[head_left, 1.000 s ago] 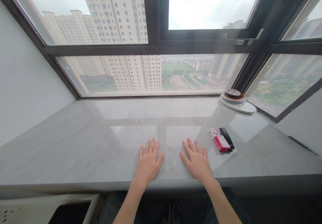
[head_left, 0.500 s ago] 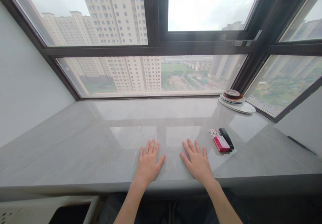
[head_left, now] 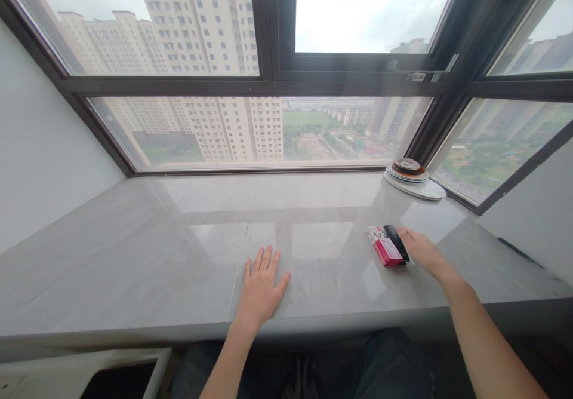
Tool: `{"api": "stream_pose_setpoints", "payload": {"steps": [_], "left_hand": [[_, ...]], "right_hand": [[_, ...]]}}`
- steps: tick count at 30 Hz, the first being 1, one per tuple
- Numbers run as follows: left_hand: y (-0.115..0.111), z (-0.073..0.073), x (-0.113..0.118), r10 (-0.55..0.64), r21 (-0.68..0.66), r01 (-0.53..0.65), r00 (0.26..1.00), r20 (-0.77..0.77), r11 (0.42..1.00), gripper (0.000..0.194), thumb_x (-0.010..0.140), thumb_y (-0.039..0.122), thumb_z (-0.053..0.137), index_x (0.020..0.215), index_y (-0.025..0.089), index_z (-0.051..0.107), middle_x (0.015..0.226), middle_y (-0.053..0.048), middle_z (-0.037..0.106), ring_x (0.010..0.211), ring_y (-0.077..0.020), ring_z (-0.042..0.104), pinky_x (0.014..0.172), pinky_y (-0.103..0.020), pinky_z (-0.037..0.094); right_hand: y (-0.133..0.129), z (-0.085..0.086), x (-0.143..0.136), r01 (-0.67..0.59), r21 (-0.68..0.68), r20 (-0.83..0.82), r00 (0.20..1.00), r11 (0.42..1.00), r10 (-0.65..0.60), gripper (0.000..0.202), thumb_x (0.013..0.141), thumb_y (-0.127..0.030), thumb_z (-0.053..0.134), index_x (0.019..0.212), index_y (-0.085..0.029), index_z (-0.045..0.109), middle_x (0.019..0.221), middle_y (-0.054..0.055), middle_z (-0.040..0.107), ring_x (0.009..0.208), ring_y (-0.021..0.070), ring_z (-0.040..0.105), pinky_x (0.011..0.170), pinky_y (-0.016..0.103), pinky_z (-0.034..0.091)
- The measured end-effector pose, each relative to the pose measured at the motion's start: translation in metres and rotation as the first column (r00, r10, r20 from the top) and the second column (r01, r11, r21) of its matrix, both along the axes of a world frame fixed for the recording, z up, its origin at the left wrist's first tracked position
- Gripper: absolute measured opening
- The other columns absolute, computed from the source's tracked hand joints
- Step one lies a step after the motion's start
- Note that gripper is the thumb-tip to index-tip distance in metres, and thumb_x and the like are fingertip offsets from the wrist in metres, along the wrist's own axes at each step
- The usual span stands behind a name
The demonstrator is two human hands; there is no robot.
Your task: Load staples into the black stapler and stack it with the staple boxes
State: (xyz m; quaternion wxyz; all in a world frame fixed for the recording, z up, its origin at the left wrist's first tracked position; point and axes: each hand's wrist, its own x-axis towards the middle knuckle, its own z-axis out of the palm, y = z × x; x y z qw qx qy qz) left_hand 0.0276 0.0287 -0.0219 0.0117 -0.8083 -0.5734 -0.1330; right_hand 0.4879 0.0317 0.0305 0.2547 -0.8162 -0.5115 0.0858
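My left hand [head_left: 259, 291] lies flat on the grey marble-like sill, fingers spread and holding nothing. Farther right, my right hand [head_left: 418, 248] is closed against the right side of a black stapler [head_left: 396, 241], its fingertips partly hidden behind it. Touching the stapler's left side is a small pink and white box [head_left: 387, 252], which rests on the sill.
The glossy sill [head_left: 134, 255] runs up to a dark-framed window. A stack of round plates [head_left: 416, 185] stands in the far right corner. A thin dark strip [head_left: 519, 251] lies by the right wall. Below the front edge at left is a white cabinet top [head_left: 54, 372].
My right hand has left its flat place on the sill and moved right to the stapler. My left hand stays where it was. The view has shifted slightly.
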Motion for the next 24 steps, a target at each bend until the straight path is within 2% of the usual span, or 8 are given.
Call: {"api": "stream_pose_setpoints", "payload": {"steps": [2, 4, 10, 14, 17, 19, 21, 24], "left_hand": [[0.000, 0.000, 0.000, 0.003, 0.001, -0.003, 1.000, -0.002, 1.000, 0.063, 0.103, 0.057, 0.030, 0.160, 0.029, 0.033, 0.169, -0.004, 0.024, 0.158, -0.0268, 0.017, 0.126, -0.054, 0.016], [0.000, 0.000, 0.001, 0.006, 0.004, -0.006, 1.000, -0.003, 1.000, 0.062, 0.103, 0.056, 0.030, 0.159, 0.029, 0.033, 0.169, -0.004, 0.024, 0.158, -0.0270, 0.017, 0.126, -0.054, 0.015], [0.000, 0.000, 0.001, -0.002, -0.008, 0.002, 0.999, 0.041, 1.000, 0.062, 0.104, 0.056, 0.031, 0.159, 0.029, 0.035, 0.169, -0.004, 0.025, 0.158, -0.0272, 0.016, 0.126, -0.053, 0.013], [0.003, 0.001, -0.001, 0.020, -0.066, -0.009, 0.984, 0.177, 0.998, 0.058, 0.104, 0.059, 0.028, 0.153, 0.031, 0.043, 0.166, -0.001, 0.033, 0.156, -0.0242, 0.023, 0.127, -0.049, 0.014], [0.008, 0.006, 0.002, 0.092, -0.098, -0.064, 0.944, 0.316, 0.993, 0.056, 0.105, 0.058, 0.025, 0.150, 0.031, 0.046, 0.157, -0.002, 0.048, 0.148, -0.0222, 0.038, 0.125, -0.045, 0.019], [0.012, 0.012, 0.007, 0.166, -0.108, -0.134, 0.907, 0.388, 0.985, 0.058, 0.104, 0.059, 0.027, 0.149, 0.028, 0.046, 0.148, -0.006, 0.057, 0.139, -0.0232, 0.048, 0.121, -0.042, 0.027], [0.016, 0.020, 0.016, 0.233, -0.106, -0.208, 0.874, 0.427, 0.972, 0.063, 0.102, 0.062, 0.034, 0.152, 0.024, 0.042, 0.141, -0.010, 0.061, 0.131, -0.0260, 0.054, 0.114, -0.041, 0.036], [0.021, 0.028, 0.032, 0.286, -0.049, -0.293, 0.864, 0.413, 0.955, 0.076, 0.094, 0.062, 0.052, 0.154, 0.016, 0.037, 0.135, -0.017, 0.060, 0.127, -0.0318, 0.054, 0.104, -0.042, 0.042]], "right_hand": [[0.001, -0.009, 0.009, -0.113, -0.103, -0.109, 0.989, 0.988, 0.102, 0.056, 0.098, -0.053, 0.036, 0.108, -0.015, 0.075, 0.103, 0.016, 0.073, 0.096, 0.0276, 0.066, 0.086, 0.038, 0.049], [-0.001, -0.017, 0.000, -0.198, -0.144, -0.208, 0.964, 0.970, 0.166, 0.057, 0.098, -0.057, 0.036, 0.103, -0.016, 0.074, 0.094, 0.012, 0.073, 0.084, 0.0242, 0.065, 0.076, 0.035, 0.050], [-0.002, -0.024, -0.084, -0.331, -0.033, -0.412, 0.864, 0.943, 0.289, 0.057, 0.096, -0.066, 0.039, 0.104, -0.019, 0.070, 0.078, 0.002, 0.066, 0.062, 0.0168, 0.058, 0.052, 0.025, 0.045], [0.006, -0.032, -0.172, -0.323, 0.090, -0.436, 0.838, 0.942, 0.329, 0.050, 0.099, -0.061, 0.040, 0.100, -0.021, 0.070, 0.079, 0.003, 0.069, 0.054, 0.0155, 0.057, 0.050, 0.025, 0.043], [0.016, -0.037, -0.242, -0.252, 0.282, -0.300, 0.893, 0.926, 0.334, 0.043, 0.102, -0.053, 0.039, 0.099, -0.023, 0.069, 0.090, 0.007, 0.073, 0.075, 0.0204, 0.066, 0.065, 0.028, 0.045], [0.022, -0.038, -0.278, -0.251, 0.324, -0.283, 0.894, 0.912, 0.347, 0.039, 0.104, -0.050, 0.039, 0.101, -0.024, 0.068, 0.097, 0.008, 0.074, 0.084, 0.0219, 0.066, 0.070, 0.028, 0.044], [0.026, -0.038, -0.296, -0.255, 0.342, -0.286, 0.889, 0.905, 0.358, 0.038, 0.104, -0.048, 0.039, 0.101, -0.024, 0.068, 0.098, 0.009, 0.073, 0.086, 0.0225, 0.066, 0.072, 0.029, 0.043], [0.022, -0.038, -0.287, -0.224, 0.357, -0.283, 0.899, 0.907, 0.334, 0.041, 0.104, -0.051, 0.038, 0.094, -0.023, 0.066, 0.091, 0.008, 0.072, 0.081, 0.0226, 0.064, 0.070, 0.029, 0.041]]}}
